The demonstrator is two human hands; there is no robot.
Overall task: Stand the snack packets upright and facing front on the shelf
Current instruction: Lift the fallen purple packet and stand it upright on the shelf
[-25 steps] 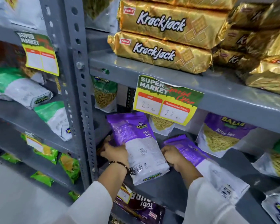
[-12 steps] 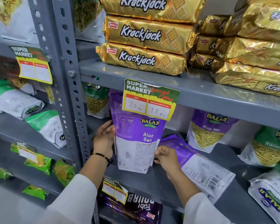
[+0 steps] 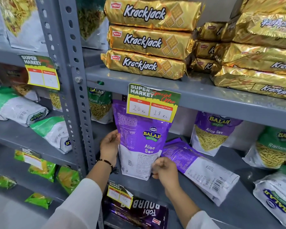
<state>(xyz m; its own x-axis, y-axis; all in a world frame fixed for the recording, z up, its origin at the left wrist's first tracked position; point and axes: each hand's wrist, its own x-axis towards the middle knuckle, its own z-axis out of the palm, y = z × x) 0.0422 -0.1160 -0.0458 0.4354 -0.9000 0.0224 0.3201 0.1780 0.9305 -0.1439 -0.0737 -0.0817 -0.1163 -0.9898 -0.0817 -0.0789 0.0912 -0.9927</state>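
Two hands, left hand (image 3: 109,146) and right hand (image 3: 165,171), grip the upright purple-and-white plastic Aloo Sev packet (image 3: 139,142) on the grey metal shelf (image 3: 248,204); its back panel appears outward, so turning it front-facing is probably next.

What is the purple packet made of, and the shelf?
The purple packet looks like thin, glossy plastic film: it shines and creases where the left hand and right hand hold it. The shelf seems to be grey painted metal, with a punched upright post.
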